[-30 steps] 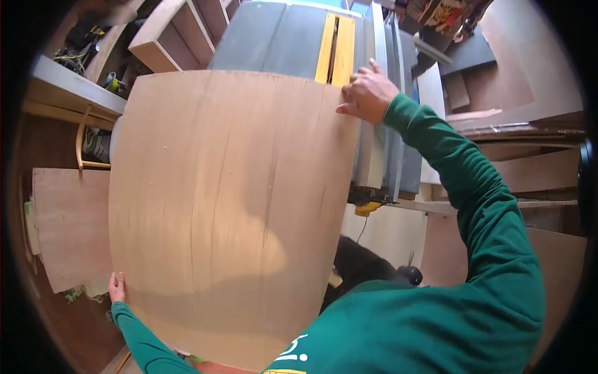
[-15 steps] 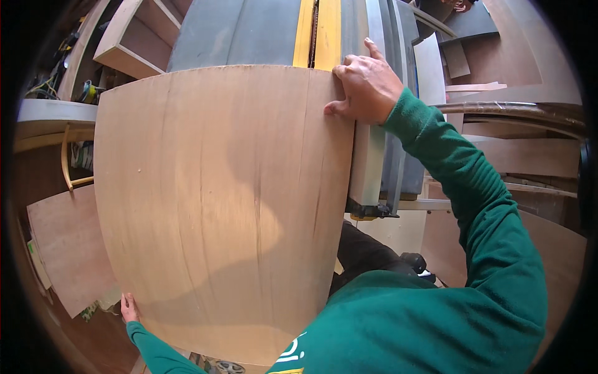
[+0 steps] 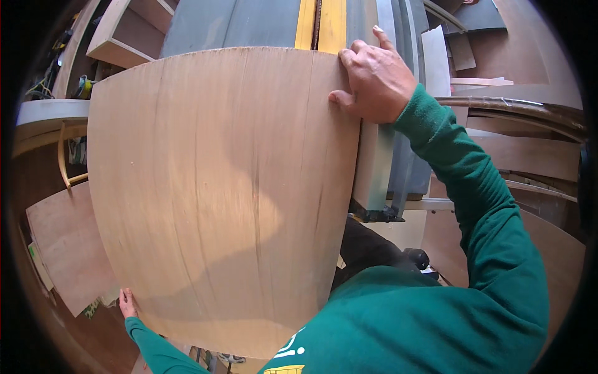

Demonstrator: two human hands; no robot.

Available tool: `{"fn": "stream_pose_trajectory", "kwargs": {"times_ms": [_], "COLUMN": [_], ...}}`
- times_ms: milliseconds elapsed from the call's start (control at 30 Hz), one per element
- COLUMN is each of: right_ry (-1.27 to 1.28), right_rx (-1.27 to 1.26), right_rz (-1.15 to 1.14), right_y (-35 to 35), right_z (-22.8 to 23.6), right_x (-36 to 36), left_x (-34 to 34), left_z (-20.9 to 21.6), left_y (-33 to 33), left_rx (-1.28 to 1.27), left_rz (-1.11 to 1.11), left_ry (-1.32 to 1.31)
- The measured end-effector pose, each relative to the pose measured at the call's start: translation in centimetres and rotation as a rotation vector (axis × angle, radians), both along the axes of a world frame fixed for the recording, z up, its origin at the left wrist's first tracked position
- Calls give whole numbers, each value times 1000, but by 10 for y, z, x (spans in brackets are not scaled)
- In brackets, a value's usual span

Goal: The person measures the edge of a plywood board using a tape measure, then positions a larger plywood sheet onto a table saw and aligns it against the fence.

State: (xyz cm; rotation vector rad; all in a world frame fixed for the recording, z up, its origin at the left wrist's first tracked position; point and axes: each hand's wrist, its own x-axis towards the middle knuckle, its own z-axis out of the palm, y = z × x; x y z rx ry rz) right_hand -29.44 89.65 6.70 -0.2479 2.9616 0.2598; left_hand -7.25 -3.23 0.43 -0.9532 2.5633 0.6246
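Observation:
A large plywood sheet with light wood grain fills the middle, its far end resting on a grey table saw. Its right edge runs alongside the long metal rip fence. My right hand lies over the sheet's far right corner and the fence, thumb on the wood and fingers spread apart. Down at the near left, my left hand grips the sheet's left edge; part of its fingers is hidden underneath. A yellow insert with a dark slot lies just beyond the sheet's far edge.
An open wooden box stands at the far left, near a white-edged surface. Another thin board leans at left. Several wood offcuts and panels are stacked at right. Part of another person's hand shows at the top right.
The sheet has slid a little forward on the saw, nearer the top of the view. My right hand has moved forward with it; my left hand keeps its grip on the left edge.

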Motion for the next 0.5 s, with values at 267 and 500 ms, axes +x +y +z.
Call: {"fn": "stream_pose_trajectory", "kwargs": {"times_ms": [267,500], "right_ry": [110,55], "right_rx": [-5,-86], "right_rz": [65,45], "right_y": [-2,3], "right_z": [3,4], "right_x": [6,7], "left_x": [-2,-5], "left_z": [-1,-13], "left_y": [-1,-18], "left_rx": [-39,-40], "left_rz": [45,-43], "left_ry": [-12,14]}}
